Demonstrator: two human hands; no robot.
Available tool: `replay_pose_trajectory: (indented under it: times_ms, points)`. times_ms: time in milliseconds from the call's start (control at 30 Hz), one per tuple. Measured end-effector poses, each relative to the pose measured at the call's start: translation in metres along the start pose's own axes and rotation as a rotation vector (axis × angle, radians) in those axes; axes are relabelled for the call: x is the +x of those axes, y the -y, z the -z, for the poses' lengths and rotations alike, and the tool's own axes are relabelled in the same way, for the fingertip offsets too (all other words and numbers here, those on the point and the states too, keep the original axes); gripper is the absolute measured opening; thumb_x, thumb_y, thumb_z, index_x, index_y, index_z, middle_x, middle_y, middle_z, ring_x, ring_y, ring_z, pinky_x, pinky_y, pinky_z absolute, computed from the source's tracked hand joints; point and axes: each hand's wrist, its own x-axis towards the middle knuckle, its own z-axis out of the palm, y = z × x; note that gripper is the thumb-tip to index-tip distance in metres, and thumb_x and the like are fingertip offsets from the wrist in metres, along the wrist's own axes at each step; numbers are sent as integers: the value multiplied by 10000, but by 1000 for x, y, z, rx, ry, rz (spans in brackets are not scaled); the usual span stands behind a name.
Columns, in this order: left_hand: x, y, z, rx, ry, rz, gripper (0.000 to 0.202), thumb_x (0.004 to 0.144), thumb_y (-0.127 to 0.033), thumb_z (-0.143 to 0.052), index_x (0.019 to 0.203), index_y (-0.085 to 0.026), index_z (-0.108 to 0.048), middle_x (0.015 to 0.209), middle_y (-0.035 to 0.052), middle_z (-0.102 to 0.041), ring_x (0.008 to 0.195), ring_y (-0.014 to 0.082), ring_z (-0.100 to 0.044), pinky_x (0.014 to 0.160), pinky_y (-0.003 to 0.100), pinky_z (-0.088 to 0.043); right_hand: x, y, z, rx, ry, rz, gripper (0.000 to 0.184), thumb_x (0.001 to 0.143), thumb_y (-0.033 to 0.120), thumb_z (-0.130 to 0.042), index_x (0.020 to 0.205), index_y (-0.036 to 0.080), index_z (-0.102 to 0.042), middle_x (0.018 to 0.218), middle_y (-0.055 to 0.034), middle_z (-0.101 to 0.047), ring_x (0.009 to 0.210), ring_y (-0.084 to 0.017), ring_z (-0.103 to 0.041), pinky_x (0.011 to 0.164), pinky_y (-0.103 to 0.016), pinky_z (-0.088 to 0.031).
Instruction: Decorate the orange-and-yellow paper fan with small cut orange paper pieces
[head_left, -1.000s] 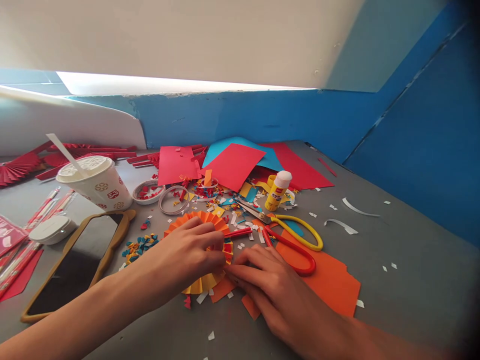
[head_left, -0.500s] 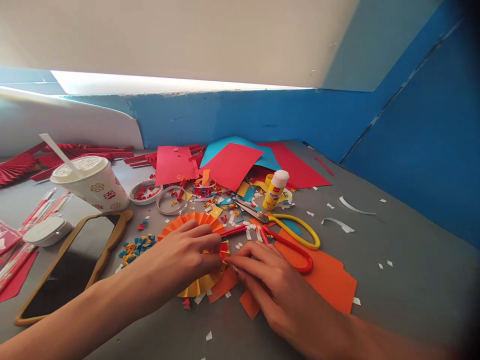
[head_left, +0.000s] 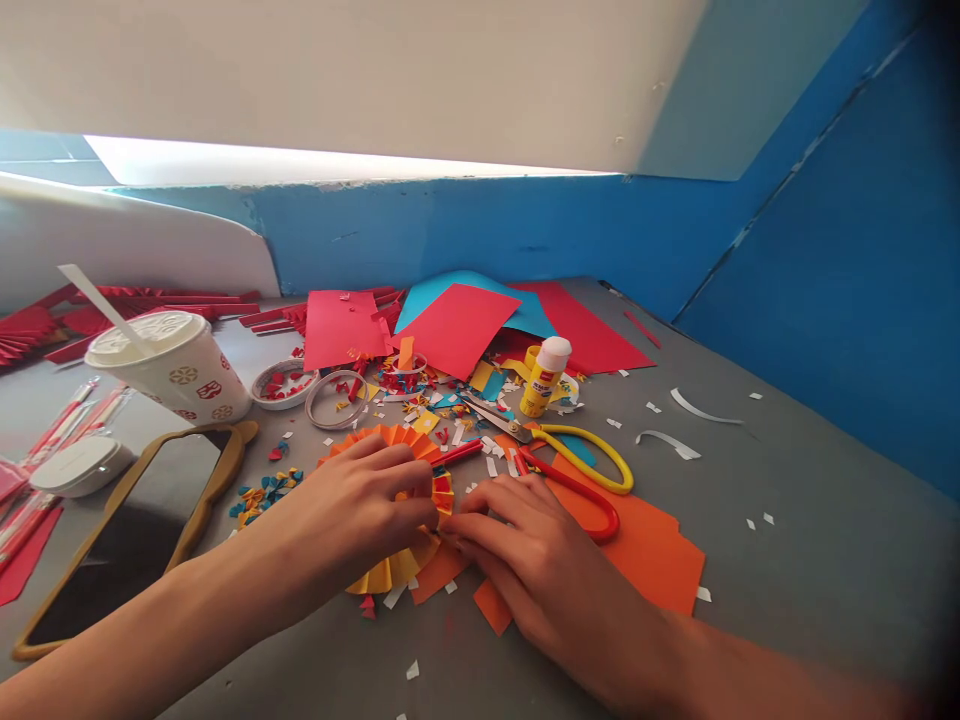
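Paper rosette [head_left: 394, 572] lies flat on the table [head_left: 757, 610], directly before you, between your hands. Round, pleats radiating, so no long axis; a red stick [head_left: 459, 454] juts from it toward the upper right, pointing near the scissors [head_left: 585, 452]. Your left hand [head_left: 352, 505] curls its fingers [head_left: 390, 462] over the top; your right hand [head_left: 532, 540] presses in at the right edge. Both are closed on the paper. Risk: ease the pressure and the pleats could spring apart. Drag the right hand and the orange sheet [head_left: 645, 560] could shift.
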Motion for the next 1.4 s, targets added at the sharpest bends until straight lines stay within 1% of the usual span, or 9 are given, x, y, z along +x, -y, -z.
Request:
replay_pose_trajectory:
  times_ms: [100,267,433,533,800,900,1033,1200,1400]
  points:
    - [0,0,0,-2,-1,-3,115,959,-215,-515,876,-220,-595,899,-8,-589,849,186,-520,825,369,-320,-1,0,0,-4,16,17,300,940,47,-467,1123,257,-581,1022,-11,-580,926,-178,-500,942,-397,-342]
    - [0,1,-2,3,-17,0,137,953,-214,-524,827,-210,-578,878,-13,-596,815,182,-516,791,359,-330,-2,0,-1,21,41,-4,374,927,13,-459,1165,277,-575,1011,-3,-579,923,-174,-506,894,-372,-359]
    - [-1,2,-7,36,-70,23,105,946,-236,-538,876,-221,-615,918,2,-616,850,201,-526,764,348,-356,-1,-1,-3,65,43,-17,379,907,-6,-476,1145,265,-593,1022,-3,-587,917,-169,-511,872,-355,-374]
    - [0,2,-7,34,-45,39,103,941,-238,-547,878,-227,-628,922,5,-616,863,207,-542,760,350,-376,0,0,-3,65,39,-19,382,901,-10,-477,1140,261,-601,1012,-7,-590,911,-171,-513,877,-358,-379]
    - [1,1,-4,61,-67,65,69,901,-256,-610,955,-225,-642,945,17,-628,851,220,-562,721,356,-416,-1,1,-1,47,46,-23,342,908,1,-467,1098,241,-619,1012,-14,-590,925,-173,-519,900,-366,-385]
    - [1,1,-4,28,-56,63,45,908,-254,-602,910,-230,-640,918,4,-628,838,206,-558,713,338,-411,-1,1,1,63,55,-39,349,912,1,-459,1100,256,-605,1002,-5,-581,905,-168,-511,908,-366,-387]
    - [0,1,-3,-6,-34,55,113,923,-237,-578,826,-223,-634,866,-8,-618,793,184,-547,675,313,-385,0,2,3,78,67,-57,311,940,37,-439,1099,258,-588,1009,-2,-573,893,-167,-507,922,-379,-388]
    - [0,0,-1,-28,-26,61,121,931,-226,-563,847,-234,-649,859,-12,-610,785,179,-535,661,308,-368,0,2,3,87,62,-59,229,991,130,-418,1087,248,-589,1002,-1,-573,879,-160,-508,933,-386,-383]
    - [0,0,0,-33,-18,58,144,938,-240,-552,829,-229,-645,853,-12,-607,777,173,-527,695,314,-370,0,2,3,54,34,-27,234,977,91,-423,1070,229,-587,1007,-8,-583,900,-162,-512,939,-390,-371]
